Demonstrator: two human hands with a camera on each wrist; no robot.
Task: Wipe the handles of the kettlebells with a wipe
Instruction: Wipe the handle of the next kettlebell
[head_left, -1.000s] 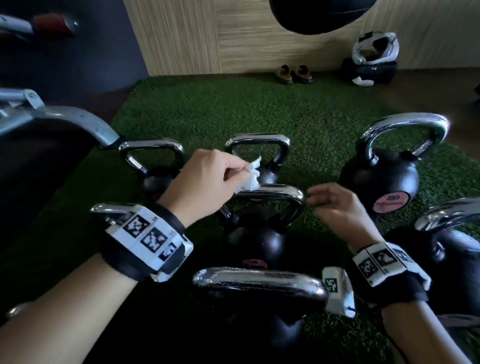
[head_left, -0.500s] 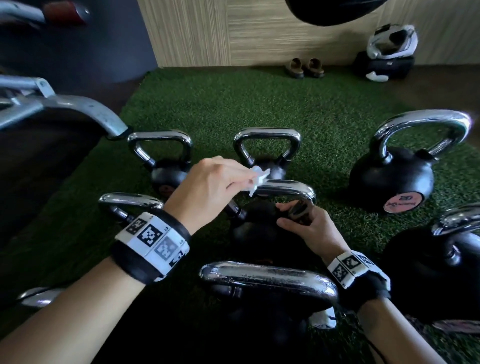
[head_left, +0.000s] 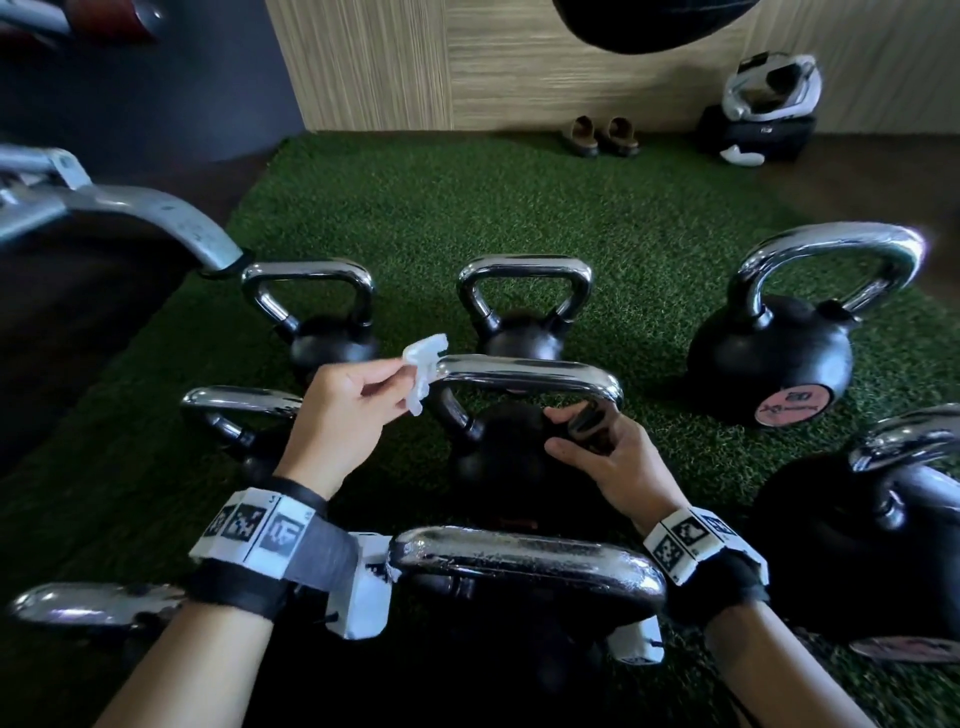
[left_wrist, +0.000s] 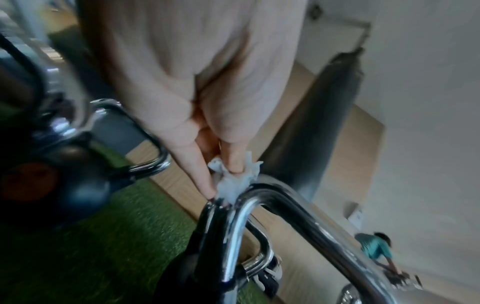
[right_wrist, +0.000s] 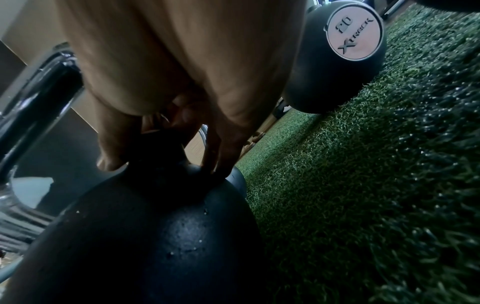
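My left hand (head_left: 345, 410) pinches the small crumpled white wipe (head_left: 423, 370) against the left bend of the middle black kettlebell's chrome handle (head_left: 524, 375), while my right hand (head_left: 605, 457) curls around the handle's right leg, likely to steady it on the green turf (head_left: 519, 208).

Dim, shadowed foreground; chrome glare; blurred, edge-warped wrist views.

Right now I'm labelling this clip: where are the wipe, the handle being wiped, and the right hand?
wipe (head_left: 422, 370): head view, middle of the crumpled white wad.
handle (head_left: 524, 373): head view, top bar of the chrome loop.
right hand (head_left: 610, 462): head view, back of the hand.
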